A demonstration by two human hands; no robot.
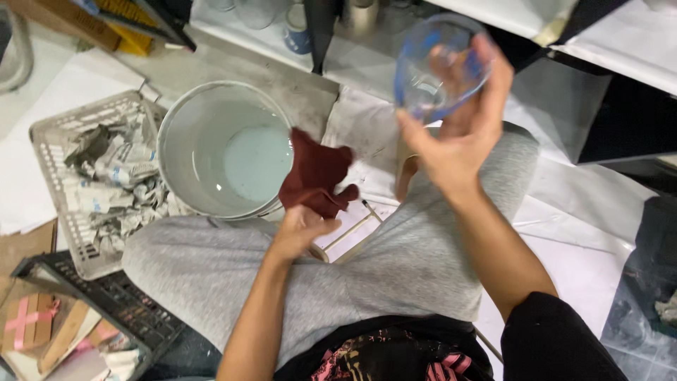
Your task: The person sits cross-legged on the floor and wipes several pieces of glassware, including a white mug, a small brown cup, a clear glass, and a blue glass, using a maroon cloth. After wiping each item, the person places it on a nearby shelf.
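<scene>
Up top, right hand [462, 134] grips glass bowl [438, 67] — left hand [300, 229] pinches maroon cloth [316, 176] just above bucket [185, 123].

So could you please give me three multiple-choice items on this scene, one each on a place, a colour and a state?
1. Where does the bucket stand?
A. beside the basket of crumpled paper
B. on a shelf
C. on the person's lap

2. What colour is the cloth?
A. white
B. dark red
C. green

3. What is the right hand doing?
A. resting on a knee
B. hanging empty
C. holding a clear bowl raised

Answers: 1 A, the two stand side by side on the floor; 2 B, the left hand grips a maroon rag; 3 C, its fingers grip the blue-rimmed bowl.
</scene>
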